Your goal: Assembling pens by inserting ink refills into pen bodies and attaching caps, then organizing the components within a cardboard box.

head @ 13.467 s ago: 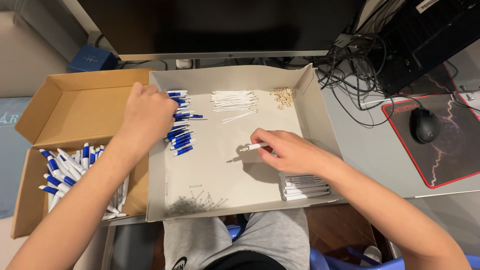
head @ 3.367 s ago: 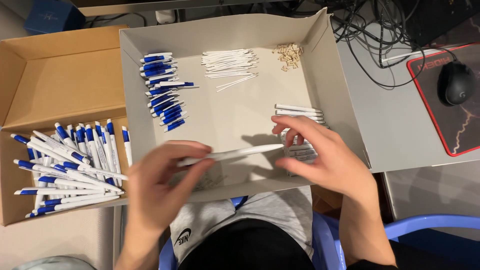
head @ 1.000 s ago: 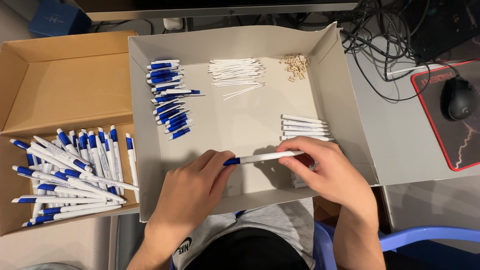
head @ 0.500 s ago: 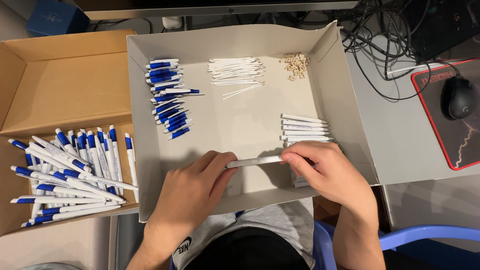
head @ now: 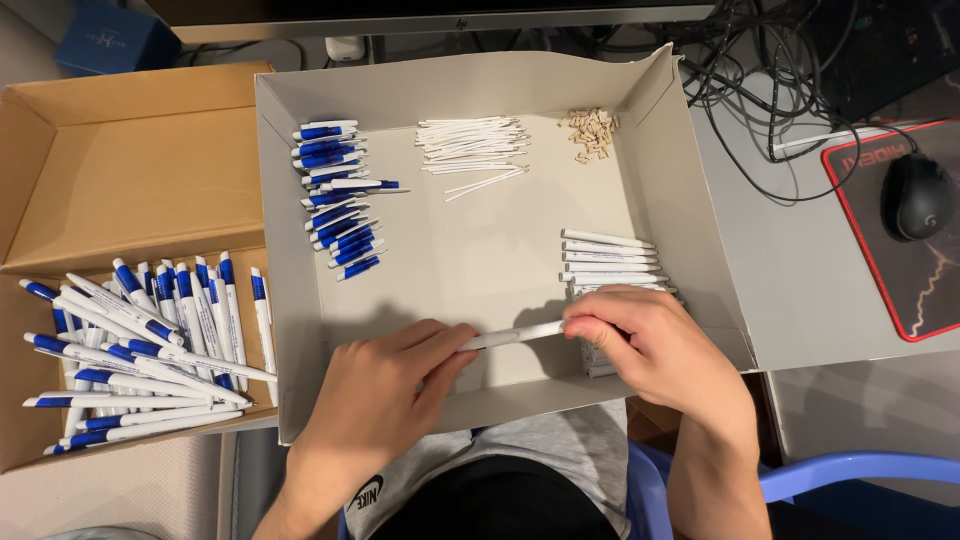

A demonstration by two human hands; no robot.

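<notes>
Low in the frame's centre, the left hand (head: pixel 385 400) and right hand (head: pixel 650 345) each pinch an end of a white pen barrel (head: pixel 512 336) over the grey tray (head: pixel 690 200). Keeping both ends aligned, level and pressed squarely seems wise.

- Grey cardboard tray-box (head: pixel 300 300) sits open in the middle of the desk, shallow, rectangular, pale grey walls, its near edge by the person's lap.
- Brown cardboard box (head: pixel 120 160) lies just beside the grey one at the desk's left edge, flaps open, plain tan inside, white-and-blue pens piled in its near half.
- Small blue box (head: pixel 105 35) stands at the far left corner, beyond the brown box, deep blue with a faint light mark on its top.
- Monitor (head: pixel 430 15) runs along the far edge, only its dark lower bezel showing, a small pale logo at the centre; the screen itself is out of view.
</notes>
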